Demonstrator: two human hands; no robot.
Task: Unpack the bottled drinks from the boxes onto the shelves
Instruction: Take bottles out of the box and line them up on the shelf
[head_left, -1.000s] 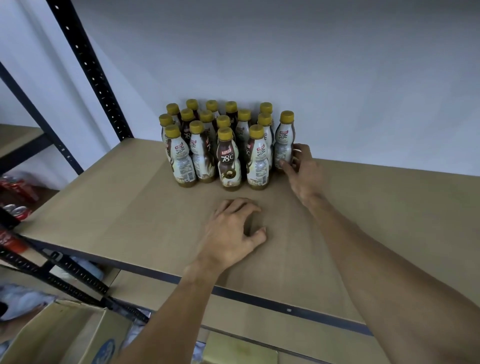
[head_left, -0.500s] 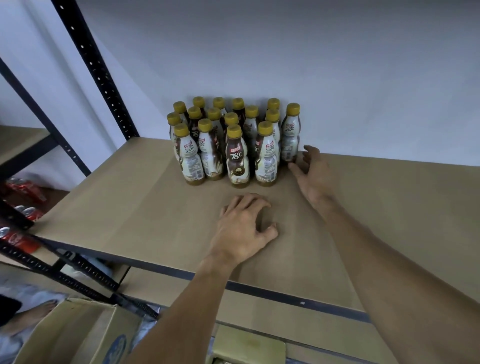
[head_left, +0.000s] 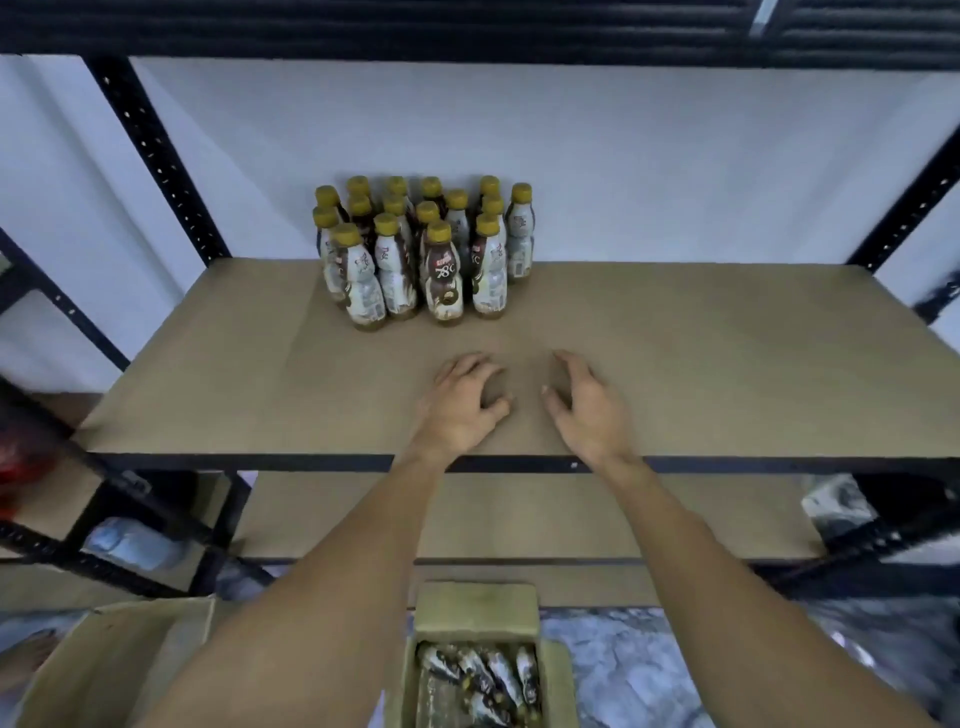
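Bottled drinks (head_left: 480, 680) lay on their sides, long axes running roughly up-frame, in the open box (head_left: 475, 610) at bottom centre, below and between the left hand (head_left: 462, 410) and right hand (head_left: 589, 415), both empty and loosely curled over the shelf (head_left: 727, 364), neither clearly nearer.

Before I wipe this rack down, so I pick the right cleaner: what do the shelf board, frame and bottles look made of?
Shelf board: matte tan, grainless and flat, probably fibreboard. Frame: black painted metal, likely steel, judging by the punched holes along its uprights. Bottles: likely plastic, with glossy printed sleeves and yellow caps; blur leaves this open.
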